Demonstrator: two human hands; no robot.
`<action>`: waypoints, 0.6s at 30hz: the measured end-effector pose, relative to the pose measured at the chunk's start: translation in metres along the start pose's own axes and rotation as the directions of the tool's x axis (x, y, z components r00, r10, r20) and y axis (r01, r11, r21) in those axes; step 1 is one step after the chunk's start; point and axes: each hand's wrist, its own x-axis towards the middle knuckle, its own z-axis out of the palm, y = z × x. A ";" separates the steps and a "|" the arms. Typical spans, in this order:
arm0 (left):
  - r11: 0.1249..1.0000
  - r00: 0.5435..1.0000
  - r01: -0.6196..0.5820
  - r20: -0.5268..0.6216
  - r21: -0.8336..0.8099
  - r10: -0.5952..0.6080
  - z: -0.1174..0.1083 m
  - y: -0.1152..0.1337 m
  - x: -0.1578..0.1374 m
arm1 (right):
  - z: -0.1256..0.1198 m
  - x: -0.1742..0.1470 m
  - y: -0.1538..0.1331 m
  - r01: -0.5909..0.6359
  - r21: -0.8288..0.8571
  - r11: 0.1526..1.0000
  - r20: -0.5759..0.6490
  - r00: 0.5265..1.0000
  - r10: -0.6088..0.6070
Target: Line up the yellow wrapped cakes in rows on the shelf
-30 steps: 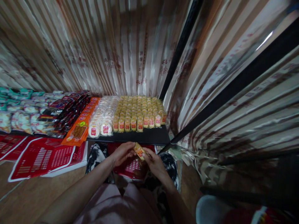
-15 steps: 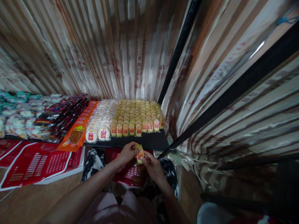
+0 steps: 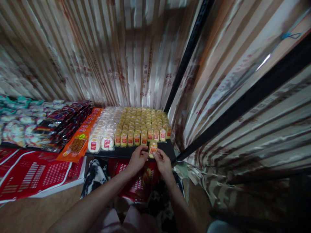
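A small wrapped yellow snack cake (image 3: 153, 148) with a red-and-orange label stands upright at the front edge of the black tabletop (image 3: 126, 152). My right hand (image 3: 163, 162) pinches it from the right, the thumb over the lower label. On its left side, my left hand (image 3: 139, 159) has bent fingers and a thumb slightly apart; whether the fingertips touch the wrapper is hard to tell. Just behind are packed rows of the same yellow cakes (image 3: 141, 124). White round wrapped cakes (image 3: 107, 142) line up on their left.
An orange snack packet (image 3: 79, 142), dark glossy packets (image 3: 65, 119) and white bags (image 3: 17, 129) lie further left. A red basket (image 3: 131, 181) sits between my knees. A black pole (image 3: 218, 119) slants on the right, before a striped curtain (image 3: 136, 64).
Both hands have moved forward and slightly right with the yellow cake, from above my lap to the table edge. My left fingers have loosened from the cake.
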 end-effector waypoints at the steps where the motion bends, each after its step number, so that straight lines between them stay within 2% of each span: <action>1: 1.000 1.000 -0.011 0.011 0.017 0.010 0.003 -0.001 0.001 | -0.001 0.006 0.000 0.021 -0.030 0.999 -0.015 1.000 -0.021; 5: 0.995 0.997 -0.067 0.043 0.069 0.064 0.013 -0.007 0.008 | 0.000 0.028 0.001 0.072 -0.185 0.980 -0.048 0.995 -0.082; 8: 0.990 0.997 -0.081 0.014 0.119 0.080 0.017 -0.009 0.015 | 0.003 0.040 0.003 0.084 -0.308 0.948 -0.059 0.993 -0.107; 15: 0.950 0.993 -0.111 0.009 0.291 0.114 0.017 -0.008 0.024 | 0.010 0.055 0.010 0.148 -0.449 0.881 -0.073 0.977 -0.201; 18: 0.932 0.991 -0.133 0.028 0.338 0.131 0.017 -0.009 0.025 | 0.012 0.056 0.011 0.135 -0.483 0.865 -0.084 0.976 -0.199</action>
